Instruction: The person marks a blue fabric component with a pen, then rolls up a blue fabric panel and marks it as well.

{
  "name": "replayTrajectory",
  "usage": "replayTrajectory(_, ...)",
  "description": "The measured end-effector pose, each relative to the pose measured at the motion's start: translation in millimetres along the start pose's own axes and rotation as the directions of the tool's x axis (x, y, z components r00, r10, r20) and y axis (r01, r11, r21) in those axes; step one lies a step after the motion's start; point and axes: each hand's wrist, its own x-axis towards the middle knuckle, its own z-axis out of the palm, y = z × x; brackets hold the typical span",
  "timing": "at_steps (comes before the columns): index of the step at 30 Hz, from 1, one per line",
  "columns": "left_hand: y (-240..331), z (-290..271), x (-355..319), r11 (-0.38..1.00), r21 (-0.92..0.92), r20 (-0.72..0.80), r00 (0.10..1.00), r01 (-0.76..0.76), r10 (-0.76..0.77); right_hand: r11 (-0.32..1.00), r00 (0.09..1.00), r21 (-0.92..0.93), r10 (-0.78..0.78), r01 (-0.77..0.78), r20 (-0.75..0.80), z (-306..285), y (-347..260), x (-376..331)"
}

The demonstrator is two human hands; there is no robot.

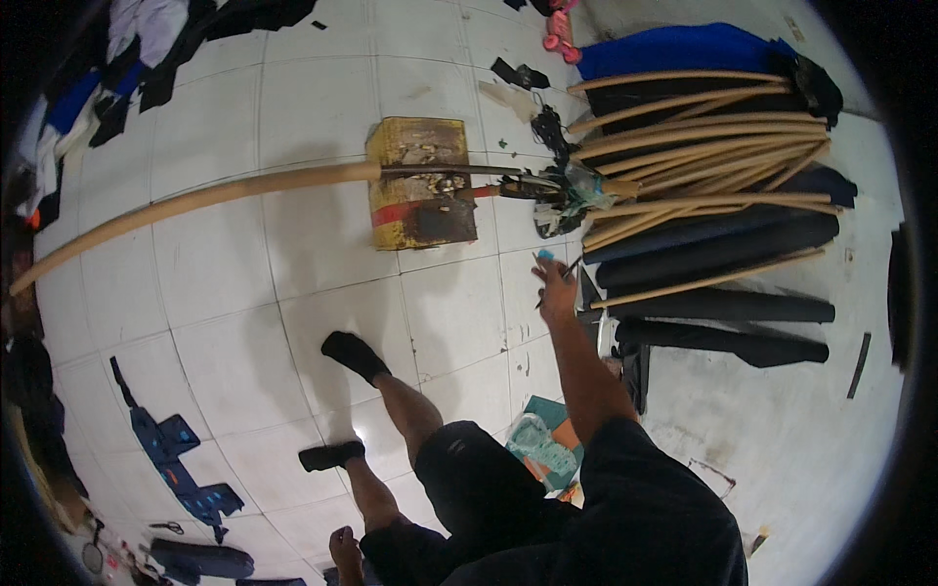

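Note:
My right hand (558,291) is stretched out above the white tiled floor (342,273), its fingers pinched around a thin dark stick-like tool (573,268). A small light-blue piece (545,255) shows at the fingertips; its kind is too small to make out. Just beyond that hand lie long brown tubes (708,205) piled over dark fabric rolls (723,249). At the lower edge hangs my left hand (344,549), fingers curled and partly hidden; what they hold, if anything, does not show.
A worn yellow box (430,132) stands on the floor, with a long brown pole (210,193) reaching left from it. Clear plastic packaging (540,444) lies beside my body. Dark blue cut fabric (176,459) and scissors (167,527) lie at the left. Clothing (147,59) is heaped at the upper left.

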Motion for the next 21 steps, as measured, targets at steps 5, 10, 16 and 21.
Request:
replayTrajectory(5,70,31,-18,0.994,-0.018,-0.008,0.994,-0.110,0.109,0.956,0.954,-0.074,0.290,-0.284,0.079,50,39,-123)
replayTrajectory(10,97,50,-16,0.779,-0.569,-0.072,0.959,-0.264,0.273,0.884,0.722,-0.407,0.434,-0.228,0.539,148,65,-303)
replayTrajectory(16,43,-1,-51,0.781,-0.526,-0.285,0.935,-0.337,0.211,0.759,0.466,-0.407,0.156,0.507,0.871,214,118,-414)
replayTrajectory(21,0,-158,-140,0.029,-0.967,-0.236,0.933,-0.253,0.273,0.818,0.253,-0.241,0.121,0.523,0.960,287,140,-507)
